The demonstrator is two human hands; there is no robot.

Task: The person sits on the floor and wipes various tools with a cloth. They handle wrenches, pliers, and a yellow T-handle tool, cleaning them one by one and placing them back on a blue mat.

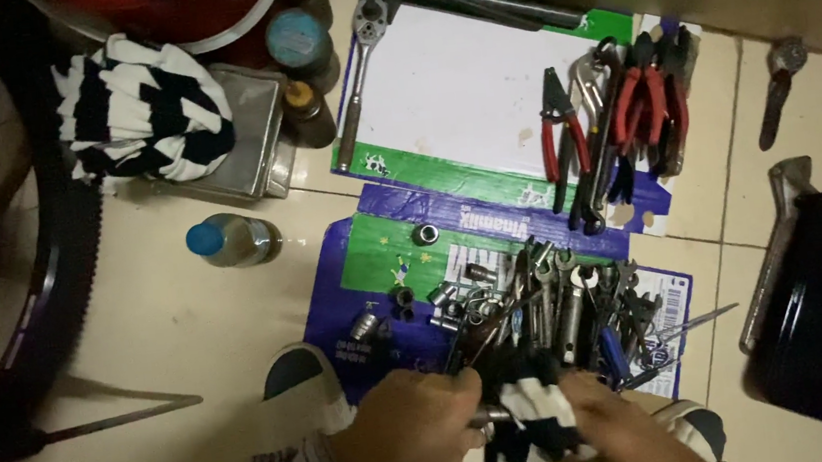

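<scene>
I saw a black-and-white striped rag (539, 415) bunched at the bottom edge of the frame, wrapped about a small metal tool (490, 415), with my right hand (617, 437) closed over the cloth and my left hand (411, 437) gripping the tool's bare end. Just beyond them lay a heap of wrenches (564, 302) and loose sockets (442, 293) on flattened cardboard (478, 94), red-handled pliers (650, 107) farther up, and a plastic bottle (231, 239) off to the left on the tiled floor (169, 325).

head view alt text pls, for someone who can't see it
Two hands, left hand and right hand, hold a striped cloth around a small metal tool over a pile of wrenches on flattened cardboard; pliers lie beyond.
</scene>
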